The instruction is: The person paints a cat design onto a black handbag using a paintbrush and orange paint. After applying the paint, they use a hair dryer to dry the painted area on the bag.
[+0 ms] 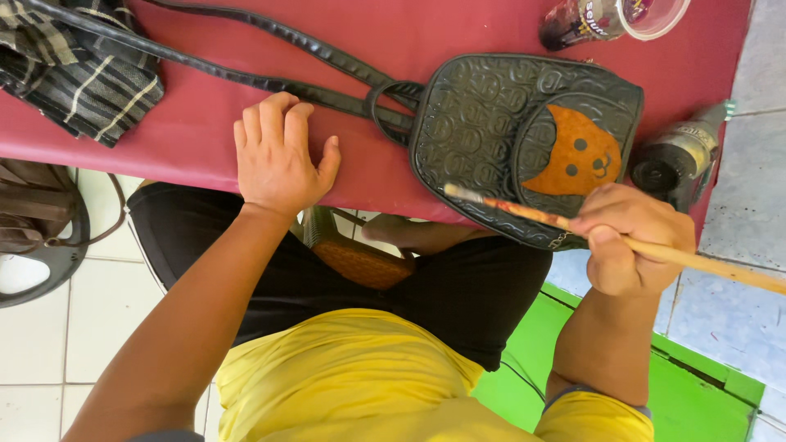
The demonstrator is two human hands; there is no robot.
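While the left hand (277,155) lies flat and open on the red counter (196,131), palm down and fingers together, holding nothing, the right hand (629,239) has its grip closed on a brush (565,221). The brush has a long wooden handle that runs out past the hand toward the right edge of the view, and its pale bristle tip lies over the lower edge of a dark bag (491,123). The bag lies flat on the counter, its embossed front up, with an orange cat-face patch (573,155) on the pocket just above the right hand. Part of the bag's lower edge overhangs the near edge of the counter. Its straps (270,82) run off to the left across the counter, passing just beyond the fingertips of the left hand; whether the fingers touch a strap I cannot tell. A folded plaid cloth (82,74) sits at the far left corner of the counter, well apart from both hands. A clear plastic cup (614,18) lies on its side at the top, beyond the bag, and a dark round container (679,160) stands at the counter's right end, just beside the bag and near the right hand. Below the counter show the person's yellow shirt (352,385) and black shorts (458,295).
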